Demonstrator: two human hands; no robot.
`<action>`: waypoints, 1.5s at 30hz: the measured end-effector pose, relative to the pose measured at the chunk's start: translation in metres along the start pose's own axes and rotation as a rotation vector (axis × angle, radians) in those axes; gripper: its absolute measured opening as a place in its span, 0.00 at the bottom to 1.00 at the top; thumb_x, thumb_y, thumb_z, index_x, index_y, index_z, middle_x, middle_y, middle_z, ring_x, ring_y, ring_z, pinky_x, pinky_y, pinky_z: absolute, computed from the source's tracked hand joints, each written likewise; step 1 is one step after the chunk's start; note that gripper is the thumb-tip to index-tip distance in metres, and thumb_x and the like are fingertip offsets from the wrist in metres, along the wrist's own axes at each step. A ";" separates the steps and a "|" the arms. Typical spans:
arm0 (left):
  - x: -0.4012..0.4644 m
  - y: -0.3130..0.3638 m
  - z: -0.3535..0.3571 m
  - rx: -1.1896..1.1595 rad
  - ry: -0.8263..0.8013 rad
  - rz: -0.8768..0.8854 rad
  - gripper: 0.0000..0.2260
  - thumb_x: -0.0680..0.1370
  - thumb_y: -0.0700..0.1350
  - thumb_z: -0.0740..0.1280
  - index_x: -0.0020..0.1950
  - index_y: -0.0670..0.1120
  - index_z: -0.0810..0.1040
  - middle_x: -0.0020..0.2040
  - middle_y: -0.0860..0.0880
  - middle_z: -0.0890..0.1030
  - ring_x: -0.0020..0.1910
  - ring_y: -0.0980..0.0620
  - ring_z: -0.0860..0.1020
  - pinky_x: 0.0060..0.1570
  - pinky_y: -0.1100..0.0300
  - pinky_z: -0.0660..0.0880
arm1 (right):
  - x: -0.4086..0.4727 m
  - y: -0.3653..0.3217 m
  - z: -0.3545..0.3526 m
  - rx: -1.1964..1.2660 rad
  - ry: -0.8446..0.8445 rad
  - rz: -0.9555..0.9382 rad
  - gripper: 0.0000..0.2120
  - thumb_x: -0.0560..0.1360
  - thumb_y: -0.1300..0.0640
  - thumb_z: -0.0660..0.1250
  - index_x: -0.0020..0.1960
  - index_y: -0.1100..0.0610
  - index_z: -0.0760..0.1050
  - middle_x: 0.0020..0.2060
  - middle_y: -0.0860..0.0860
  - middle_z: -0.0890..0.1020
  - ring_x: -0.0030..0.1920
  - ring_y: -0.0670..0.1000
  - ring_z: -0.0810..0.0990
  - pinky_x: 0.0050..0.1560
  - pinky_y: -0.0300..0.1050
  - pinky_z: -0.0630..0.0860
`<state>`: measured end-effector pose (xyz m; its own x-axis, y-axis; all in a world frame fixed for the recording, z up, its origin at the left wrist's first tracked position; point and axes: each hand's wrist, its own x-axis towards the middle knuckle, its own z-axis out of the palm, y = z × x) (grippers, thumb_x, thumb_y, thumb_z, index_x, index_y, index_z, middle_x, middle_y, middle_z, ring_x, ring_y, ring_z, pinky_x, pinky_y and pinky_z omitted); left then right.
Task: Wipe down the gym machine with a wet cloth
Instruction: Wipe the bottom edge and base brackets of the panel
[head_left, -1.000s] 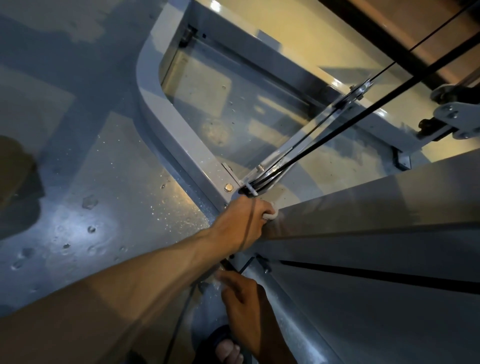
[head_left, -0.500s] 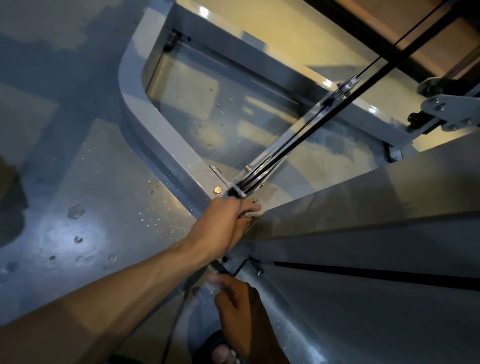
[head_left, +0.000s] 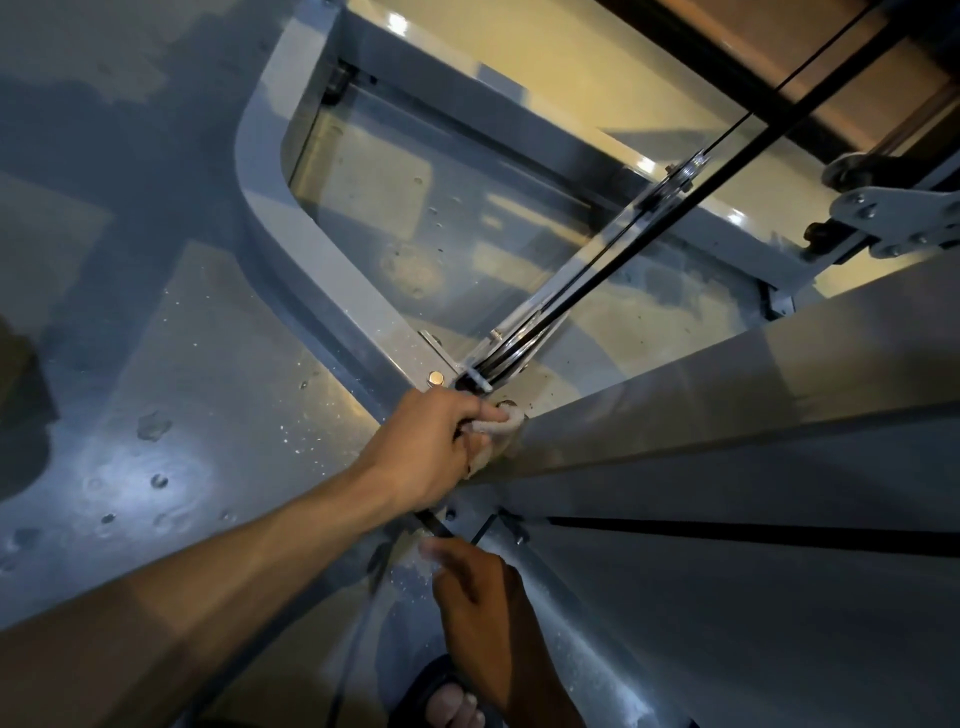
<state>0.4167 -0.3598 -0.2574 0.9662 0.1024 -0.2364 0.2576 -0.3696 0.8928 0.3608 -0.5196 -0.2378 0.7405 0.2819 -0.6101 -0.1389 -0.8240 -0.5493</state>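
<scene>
I look down on the grey gym machine frame (head_left: 332, 291), whose curved base tube lies on the floor. My left hand (head_left: 431, 447) reaches in from the lower left and grips a small pale cloth (head_left: 493, 431). It presses the cloth against the foot of the broad grey upright (head_left: 727, 405), just below the cable anchor (head_left: 478, 382). My right hand (head_left: 478, 587) is lower, in shadow. Its fingers lie fairly straight, with the tips touching the frame's lower panel (head_left: 727, 623).
Black cables (head_left: 649, 228) run diagonally from the anchor up to the right, past a pulley bracket (head_left: 893, 213). The glossy grey floor (head_left: 156, 389) around the base is speckled with drops. My sandalled foot (head_left: 449, 699) stands at the bottom edge.
My left hand has shifted slightly down along the foot of the upright, and more of the cloth shows under the thumb. The right hand has hardly moved.
</scene>
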 end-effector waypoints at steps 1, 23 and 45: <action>-0.002 -0.001 0.008 -0.055 0.003 -0.001 0.15 0.82 0.41 0.68 0.68 0.54 0.81 0.61 0.54 0.81 0.54 0.58 0.79 0.44 0.82 0.70 | 0.000 -0.001 0.001 0.003 -0.007 0.002 0.18 0.81 0.59 0.60 0.66 0.45 0.79 0.61 0.38 0.81 0.63 0.36 0.76 0.62 0.27 0.69; -0.009 -0.011 0.016 0.079 -0.101 0.064 0.13 0.83 0.44 0.63 0.63 0.57 0.82 0.58 0.43 0.84 0.56 0.43 0.82 0.61 0.49 0.78 | 0.003 0.006 0.012 -0.034 -0.011 -0.034 0.16 0.80 0.57 0.60 0.61 0.44 0.81 0.51 0.40 0.84 0.48 0.35 0.78 0.51 0.29 0.72; -0.008 -0.040 -0.043 0.924 -0.087 0.424 0.30 0.80 0.37 0.68 0.81 0.50 0.63 0.81 0.50 0.62 0.80 0.49 0.62 0.76 0.52 0.62 | 0.003 -0.001 0.007 0.015 -0.001 0.015 0.16 0.81 0.57 0.63 0.63 0.43 0.81 0.58 0.37 0.83 0.60 0.35 0.79 0.61 0.28 0.72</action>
<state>0.3984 -0.3065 -0.2749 0.9662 -0.2561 -0.0296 -0.2387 -0.9320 0.2729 0.3585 -0.5145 -0.2436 0.7377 0.2701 -0.6188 -0.1597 -0.8207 -0.5486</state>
